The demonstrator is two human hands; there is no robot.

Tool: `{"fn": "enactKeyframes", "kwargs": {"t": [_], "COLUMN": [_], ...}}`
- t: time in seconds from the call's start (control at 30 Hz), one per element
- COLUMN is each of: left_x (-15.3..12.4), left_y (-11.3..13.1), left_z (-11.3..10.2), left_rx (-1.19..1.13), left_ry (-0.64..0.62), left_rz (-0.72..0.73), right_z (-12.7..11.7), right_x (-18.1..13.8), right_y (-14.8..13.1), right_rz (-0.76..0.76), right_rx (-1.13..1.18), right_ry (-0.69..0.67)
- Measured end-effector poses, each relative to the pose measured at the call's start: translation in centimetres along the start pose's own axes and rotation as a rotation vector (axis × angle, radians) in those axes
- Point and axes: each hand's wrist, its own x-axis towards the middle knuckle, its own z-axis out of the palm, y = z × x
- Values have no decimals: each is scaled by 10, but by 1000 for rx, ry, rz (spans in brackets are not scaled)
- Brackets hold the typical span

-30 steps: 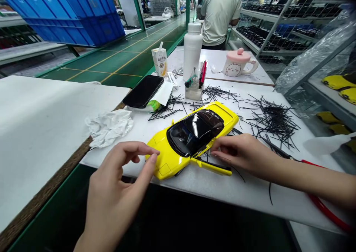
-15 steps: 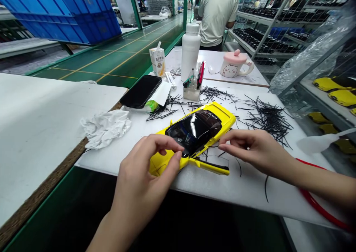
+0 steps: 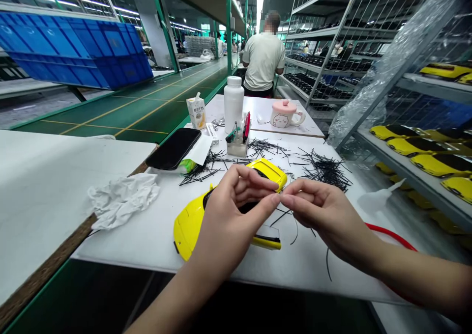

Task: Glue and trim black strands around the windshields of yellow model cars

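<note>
A yellow model car (image 3: pixel 188 221) with a dark roof lies on the white table (image 3: pixel 147 236), its door hanging open toward me. My left hand (image 3: pixel 232 216) hovers over the car's middle, fingers curled and thumb meeting fingertip. My right hand (image 3: pixel 324 211) is just to the right, fingers pinched, its fingertips touching those of the left hand. What the two pinches hold between them is too small to make out. Thin black strips (image 3: pixel 324 169) lie scattered behind the hands.
A crumpled white cloth (image 3: pixel 121 199), a black phone (image 3: pixel 173 148), a white bottle (image 3: pixel 233 103), a drink carton (image 3: pixel 196 113), a pen holder (image 3: pixel 238 145) and a pink-lidded mug (image 3: pixel 283 114) stand behind. Racks at right hold more yellow cars (image 3: pixel 431 159). A person (image 3: pixel 263 54) stands beyond, back turned. A red hose (image 3: pixel 391 233) lies at right.
Both hands rose from the car's sides and came together above it, fingertips now meeting. The camera tilted up, showing more of the racks and aisle.
</note>
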Motion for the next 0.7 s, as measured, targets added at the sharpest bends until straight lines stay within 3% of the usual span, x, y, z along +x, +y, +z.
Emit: {"fn": "enactKeyframes", "kwargs": {"t": [0.27,0.5,0.63,0.7], "left_x": [-4,-2,4,6], "left_y": [-4,-16,-15,-13], "left_z": [15,29,29,26], "left_rx": [-231,-255,-258,-262], "left_ry": [84,105,81,58], "left_rz": [-45,-72,-38,-44], "right_z": [6,7,-11,-31], "right_x": [-9,-21,-32,-41], "right_y": [-1,1,0,-4], "right_rz": [-79,-146,-170,-222], "right_rx": [15,-128,-292,-405], "right_ry": [53,143,198,315]}}
